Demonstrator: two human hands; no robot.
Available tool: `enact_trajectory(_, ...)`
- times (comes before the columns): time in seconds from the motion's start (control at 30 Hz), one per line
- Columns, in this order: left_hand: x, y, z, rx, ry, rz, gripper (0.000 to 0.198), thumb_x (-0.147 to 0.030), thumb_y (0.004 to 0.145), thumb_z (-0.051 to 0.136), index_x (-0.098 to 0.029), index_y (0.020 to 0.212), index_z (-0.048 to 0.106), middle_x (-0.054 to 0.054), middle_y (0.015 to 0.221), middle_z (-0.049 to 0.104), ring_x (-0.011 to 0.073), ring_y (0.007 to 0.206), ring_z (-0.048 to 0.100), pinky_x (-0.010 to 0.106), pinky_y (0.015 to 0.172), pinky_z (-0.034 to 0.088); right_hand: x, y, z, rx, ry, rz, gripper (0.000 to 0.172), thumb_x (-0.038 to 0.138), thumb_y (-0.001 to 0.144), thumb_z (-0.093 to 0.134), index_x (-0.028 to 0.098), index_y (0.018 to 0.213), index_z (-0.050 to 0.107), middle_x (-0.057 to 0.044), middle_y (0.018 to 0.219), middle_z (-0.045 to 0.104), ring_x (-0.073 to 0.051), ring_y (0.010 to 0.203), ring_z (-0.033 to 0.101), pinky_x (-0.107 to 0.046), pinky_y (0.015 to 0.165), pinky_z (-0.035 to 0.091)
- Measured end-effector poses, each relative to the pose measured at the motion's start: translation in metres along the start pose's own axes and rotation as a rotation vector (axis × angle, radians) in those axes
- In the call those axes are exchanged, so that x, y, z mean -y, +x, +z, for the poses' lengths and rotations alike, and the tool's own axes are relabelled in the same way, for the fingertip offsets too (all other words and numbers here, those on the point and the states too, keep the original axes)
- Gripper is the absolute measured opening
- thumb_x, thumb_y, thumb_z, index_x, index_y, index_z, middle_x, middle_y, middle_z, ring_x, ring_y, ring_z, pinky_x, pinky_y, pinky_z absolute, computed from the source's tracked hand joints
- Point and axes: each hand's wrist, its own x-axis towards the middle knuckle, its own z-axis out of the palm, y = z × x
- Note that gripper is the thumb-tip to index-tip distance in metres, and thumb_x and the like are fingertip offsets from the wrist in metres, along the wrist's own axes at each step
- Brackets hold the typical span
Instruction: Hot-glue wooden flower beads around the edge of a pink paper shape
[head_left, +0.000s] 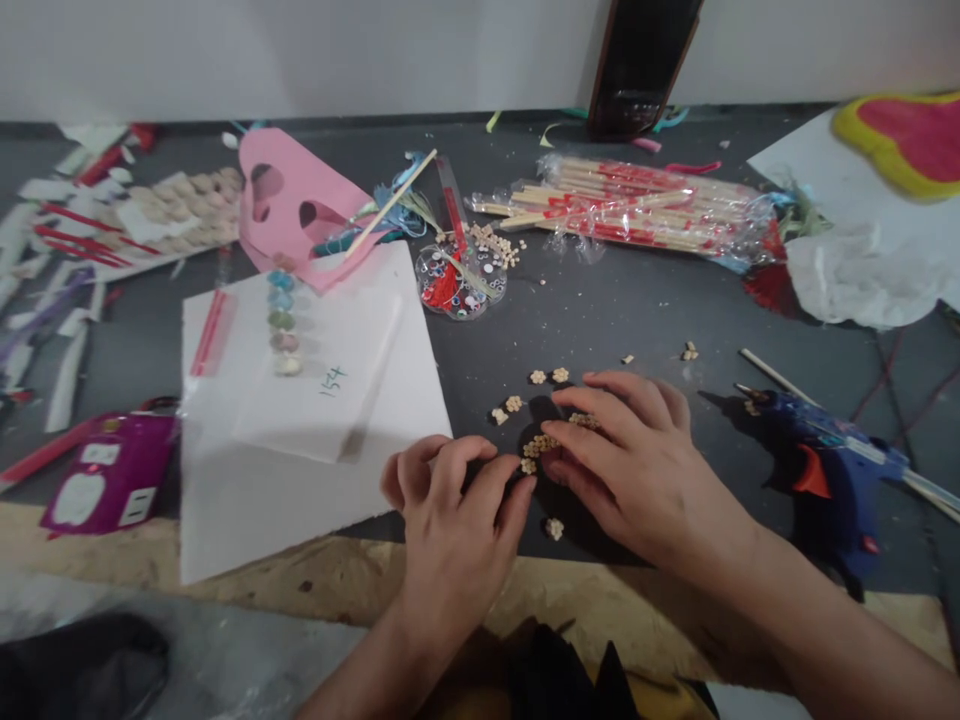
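Row (541, 445) of pale, knobbly, flower-shaped clusters lies near the front edge of the table (600, 310); my left hand (459, 505) has thumb and forefinger at its left end, the right hand (660, 470) arches spread fingers over the other; I cannot tell whether either pinches it; near it I count five loose clusters (560, 375), small and lumpy; one blue glue gun (844, 455) lies toward the table's right edge.

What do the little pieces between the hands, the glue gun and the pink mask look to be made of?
Little pieces: probably wood, matte; pale tan, like sliced stick ends.
Glue gun: likely hard plastic, smooth; moulded-looking blue body.
Pink mask: paper or thin foam, I can't tell which; matte, even-coloured thin sheet with cut-out holes.
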Motion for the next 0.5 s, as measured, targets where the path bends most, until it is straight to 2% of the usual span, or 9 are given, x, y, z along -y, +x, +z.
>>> enact_trajectory(0.5, -0.0032, 0.0037, 0.0004, 0.028, -0.022, -0.011, 0.012, -0.031, 0.089, 0.058, -0.027, 0.091, 0.069, 0.004, 0.101, 0.061, 0.0237, 0.096, 0.052, 0.045, 0.086, 0.041, -0.0003, -0.0007, 0.0027, -0.018, -0.037, -0.035, 0.018, 0.030, 0.091, 0.053, 0.024, 0.099, 0.068, -0.005, 0.118, 0.064, -0.027, 0.119, 0.045, -0.049, 0.097, 0.031)
